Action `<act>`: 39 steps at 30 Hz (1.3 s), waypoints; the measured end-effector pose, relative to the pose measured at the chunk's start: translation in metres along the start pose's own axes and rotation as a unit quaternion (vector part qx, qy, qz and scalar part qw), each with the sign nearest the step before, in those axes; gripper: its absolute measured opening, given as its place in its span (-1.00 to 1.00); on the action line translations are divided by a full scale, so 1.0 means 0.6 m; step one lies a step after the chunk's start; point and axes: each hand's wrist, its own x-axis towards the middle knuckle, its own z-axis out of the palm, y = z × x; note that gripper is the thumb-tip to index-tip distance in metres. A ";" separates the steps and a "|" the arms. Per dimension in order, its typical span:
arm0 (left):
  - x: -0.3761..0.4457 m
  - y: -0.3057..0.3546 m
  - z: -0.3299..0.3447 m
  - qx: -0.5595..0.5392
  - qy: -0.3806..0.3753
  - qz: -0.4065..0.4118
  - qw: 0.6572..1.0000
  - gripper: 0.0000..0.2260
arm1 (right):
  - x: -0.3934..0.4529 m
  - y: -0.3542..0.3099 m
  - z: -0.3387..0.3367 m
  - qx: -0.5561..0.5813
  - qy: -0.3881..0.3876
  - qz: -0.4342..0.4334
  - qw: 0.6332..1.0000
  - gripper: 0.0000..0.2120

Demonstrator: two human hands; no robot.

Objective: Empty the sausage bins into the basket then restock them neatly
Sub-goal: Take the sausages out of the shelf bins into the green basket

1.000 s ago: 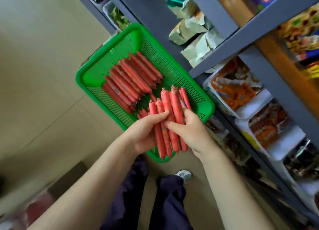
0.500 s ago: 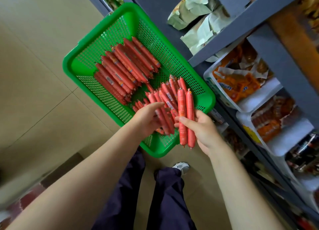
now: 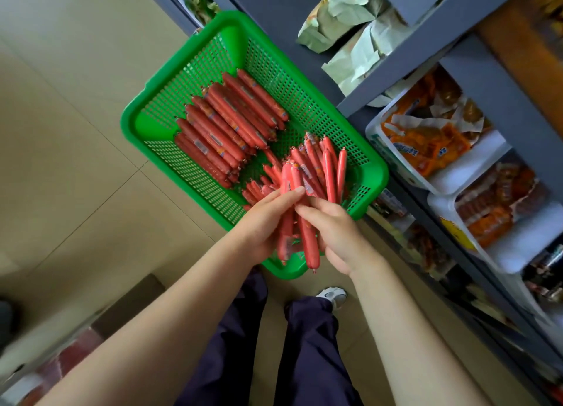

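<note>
A green plastic basket (image 3: 170,101) stands on the floor beside the shelves. Several long red sausages (image 3: 225,128) lie side by side in its left half. Thinner red sausages (image 3: 323,162) are heaped in its near right corner. My left hand (image 3: 265,220) and my right hand (image 3: 338,235) meet over the basket's near edge and together hold a bunch of the thin sausages (image 3: 300,220), which fan out away from me. Thumbs and fingers curl round the bunch.
Grey shelving (image 3: 405,58) runs along the right. White bins (image 3: 438,180) on a lower shelf hold orange packets. Pale green bags (image 3: 344,15) sit on the shelf above. Tan floor tiles lie to the left. My legs and one shoe (image 3: 333,296) show below.
Half a second ago my right hand held two sausages apart from the left. It has come back to the left hand, and both now hold one bunch.
</note>
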 end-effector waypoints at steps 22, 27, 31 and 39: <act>0.021 0.085 -0.099 -0.089 0.140 0.126 0.978 -0.88 | 0.086 -0.010 0.134 0.090 0.106 0.018 0.990 -0.82; 0.004 0.105 -0.121 0.183 0.190 0.105 0.959 -0.85 | 0.114 -0.022 0.155 0.086 0.140 -0.008 0.986 -0.78; -0.027 0.084 -0.187 0.517 0.358 0.324 0.706 -0.78 | 0.136 -0.052 0.167 0.051 0.150 -0.022 0.987 -0.75; -0.037 0.009 -0.260 0.596 0.347 0.280 0.668 -0.38 | 0.202 -0.043 0.187 0.076 0.142 0.047 0.986 -0.81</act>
